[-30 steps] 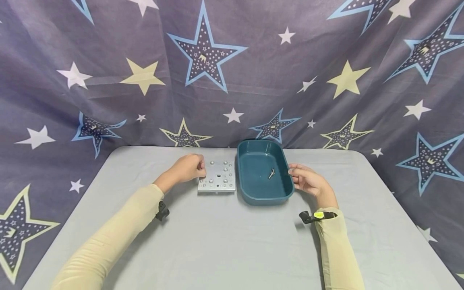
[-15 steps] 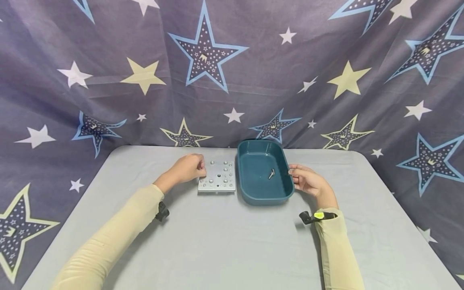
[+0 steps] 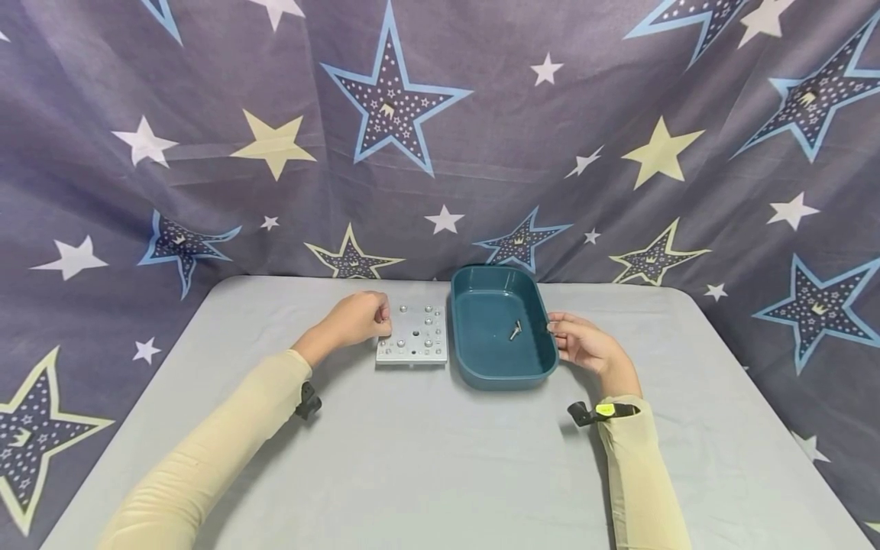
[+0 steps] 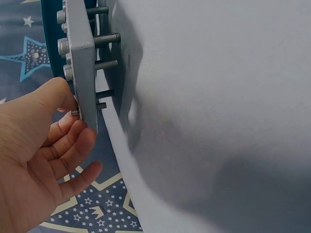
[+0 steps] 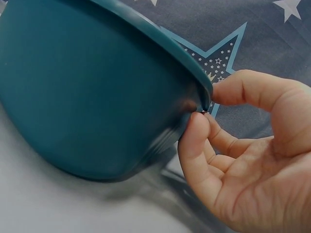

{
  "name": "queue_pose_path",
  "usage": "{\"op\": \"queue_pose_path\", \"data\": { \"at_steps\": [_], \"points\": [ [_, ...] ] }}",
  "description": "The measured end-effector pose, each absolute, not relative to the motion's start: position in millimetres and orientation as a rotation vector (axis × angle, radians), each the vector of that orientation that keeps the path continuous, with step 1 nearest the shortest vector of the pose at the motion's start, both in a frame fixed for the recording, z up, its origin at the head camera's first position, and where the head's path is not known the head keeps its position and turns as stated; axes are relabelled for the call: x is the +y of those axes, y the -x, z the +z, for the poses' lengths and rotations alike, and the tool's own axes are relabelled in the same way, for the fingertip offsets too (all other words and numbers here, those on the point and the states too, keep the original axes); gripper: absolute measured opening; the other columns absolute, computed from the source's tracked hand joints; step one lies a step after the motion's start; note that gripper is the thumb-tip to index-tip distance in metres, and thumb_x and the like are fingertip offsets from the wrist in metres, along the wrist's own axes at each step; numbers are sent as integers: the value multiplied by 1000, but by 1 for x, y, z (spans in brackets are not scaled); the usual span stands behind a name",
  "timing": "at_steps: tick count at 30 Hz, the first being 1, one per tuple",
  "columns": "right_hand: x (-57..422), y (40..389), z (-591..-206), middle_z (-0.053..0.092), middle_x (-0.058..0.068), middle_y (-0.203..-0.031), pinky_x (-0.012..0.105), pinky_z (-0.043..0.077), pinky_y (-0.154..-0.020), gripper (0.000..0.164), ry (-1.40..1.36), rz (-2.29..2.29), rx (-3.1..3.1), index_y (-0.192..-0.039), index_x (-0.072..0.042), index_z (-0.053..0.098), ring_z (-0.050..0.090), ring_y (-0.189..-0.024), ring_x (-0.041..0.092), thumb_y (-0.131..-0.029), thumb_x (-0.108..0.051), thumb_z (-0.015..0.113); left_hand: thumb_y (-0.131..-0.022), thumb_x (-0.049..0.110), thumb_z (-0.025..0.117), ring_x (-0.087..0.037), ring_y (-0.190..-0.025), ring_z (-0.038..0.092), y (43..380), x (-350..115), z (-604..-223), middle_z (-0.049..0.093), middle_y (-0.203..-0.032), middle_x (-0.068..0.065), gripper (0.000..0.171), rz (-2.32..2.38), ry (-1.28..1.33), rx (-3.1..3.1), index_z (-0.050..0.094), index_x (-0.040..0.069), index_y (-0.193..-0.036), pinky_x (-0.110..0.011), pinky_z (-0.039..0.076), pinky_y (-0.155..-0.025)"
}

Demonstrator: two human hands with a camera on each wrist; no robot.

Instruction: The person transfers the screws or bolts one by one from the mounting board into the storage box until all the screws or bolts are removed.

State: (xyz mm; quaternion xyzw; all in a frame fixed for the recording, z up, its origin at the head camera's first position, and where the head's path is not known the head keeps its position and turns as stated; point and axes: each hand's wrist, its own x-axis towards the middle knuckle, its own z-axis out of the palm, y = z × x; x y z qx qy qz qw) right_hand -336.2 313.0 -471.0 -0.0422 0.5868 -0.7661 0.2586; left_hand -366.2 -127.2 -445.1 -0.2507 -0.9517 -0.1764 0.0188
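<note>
A silvery metal plate (image 3: 415,333) lies on the table, with several socket-head screws standing in its holes. In the left wrist view their threaded shanks (image 4: 108,39) stick out of its underside. My left hand (image 3: 359,317) is at the plate's left edge, its thumb and curled fingers pinching a small screw (image 4: 75,112) there. Right of the plate stands a dark teal tray (image 3: 507,376); loose screws (image 3: 516,329) lie inside it. My right hand (image 3: 583,340) pinches the tray's right rim (image 5: 206,92) between thumb and index finger. What lies under the left fingertips is partly hidden.
The pale grey table (image 3: 440,458) reaches back to a dark curtain (image 3: 440,176) printed with stars. Wrist cameras are strapped on both arms, one (image 3: 308,401) on the left and one (image 3: 581,412) on the right.
</note>
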Motion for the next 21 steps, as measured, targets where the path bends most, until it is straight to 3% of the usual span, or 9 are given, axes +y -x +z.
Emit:
{"op": "queue_pose_path", "data": {
  "at_steps": [21],
  "points": [
    [312,336,-471,68,-4,-90,25,57,-73,18,104,-2079,1600,-122,-7,42,66,-80,7,-106,-3,37,-80,13,70,-14,-68,55,367,-128,-445,64,-75,1,8,-585,774,-2948,62,13,-80,-32,49,-68]
  ]
}}
